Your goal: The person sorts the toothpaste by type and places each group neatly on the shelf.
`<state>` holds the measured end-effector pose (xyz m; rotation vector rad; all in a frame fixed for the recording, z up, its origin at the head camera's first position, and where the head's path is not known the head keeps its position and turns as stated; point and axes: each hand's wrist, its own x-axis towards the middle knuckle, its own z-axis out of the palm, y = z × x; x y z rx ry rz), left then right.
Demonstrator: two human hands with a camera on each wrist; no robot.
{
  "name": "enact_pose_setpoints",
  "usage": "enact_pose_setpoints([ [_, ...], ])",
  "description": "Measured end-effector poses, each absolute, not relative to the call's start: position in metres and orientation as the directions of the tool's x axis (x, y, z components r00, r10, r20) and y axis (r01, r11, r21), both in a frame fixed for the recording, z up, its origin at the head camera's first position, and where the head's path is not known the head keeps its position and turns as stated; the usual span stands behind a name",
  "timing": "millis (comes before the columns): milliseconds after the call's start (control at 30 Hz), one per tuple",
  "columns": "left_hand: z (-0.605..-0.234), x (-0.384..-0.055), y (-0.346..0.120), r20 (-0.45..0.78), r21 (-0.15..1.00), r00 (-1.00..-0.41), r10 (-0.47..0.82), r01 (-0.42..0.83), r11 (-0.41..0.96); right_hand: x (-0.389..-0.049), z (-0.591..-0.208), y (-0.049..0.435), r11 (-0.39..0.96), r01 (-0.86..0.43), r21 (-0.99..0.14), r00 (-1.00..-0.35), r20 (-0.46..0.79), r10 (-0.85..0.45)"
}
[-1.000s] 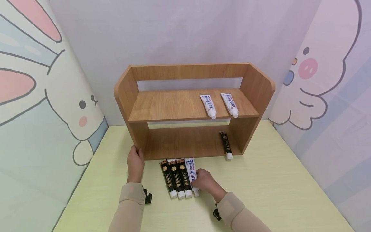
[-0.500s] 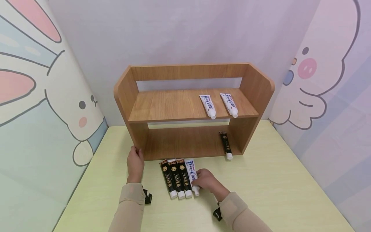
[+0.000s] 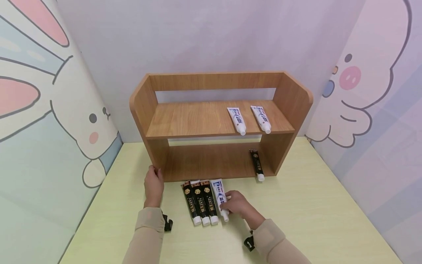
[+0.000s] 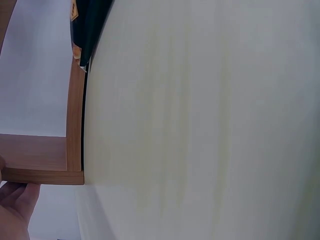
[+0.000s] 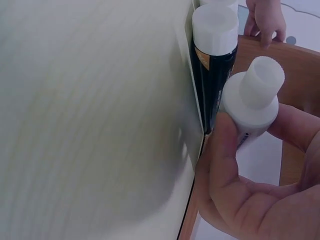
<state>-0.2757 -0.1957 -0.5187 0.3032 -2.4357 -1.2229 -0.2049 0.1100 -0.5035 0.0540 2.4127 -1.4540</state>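
Clock positions are taken from the right hand in the head view. The right hand (image 3: 238, 204) grasps a white tube (image 3: 219, 195), its thumb and fingers either side of the body near the cap. This tube lies at about ten o'clock, its cap end pointing between five and six; I cannot tell whether it touches the table (image 3: 313, 209). Its label shows a big blue letter like a P near the crimp, then dark blue Chinese characters too small to read surely.

At nine o'clock, just beside it, three black tubes (image 3: 201, 201) lie in a row, white caps towards six, each with a gold hexagon and gold characters, one resembling 王. No brand name is legible.

Farther out at nine o'clock, the left hand (image 3: 154, 187) grips the side panel of the wooden rack (image 3: 188, 117). On its upper shelf, a white tube (image 3: 236, 121) sits at twelve, and another white tube (image 3: 261, 119), similarly lettered, between twelve and one. A black tube (image 3: 256, 163) lies on the lower shelf at one.
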Motion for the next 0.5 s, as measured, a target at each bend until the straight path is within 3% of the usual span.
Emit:
enact_pose_setpoints([
  [500,-0.5189,-0.2756,-0.1957,0.243,0.807,-0.901,-0.361,-0.019,0.59,-0.2021,-0.4948,0.112,0.43,0.2,-0.88,-0.95,-0.282,-0.135],
])
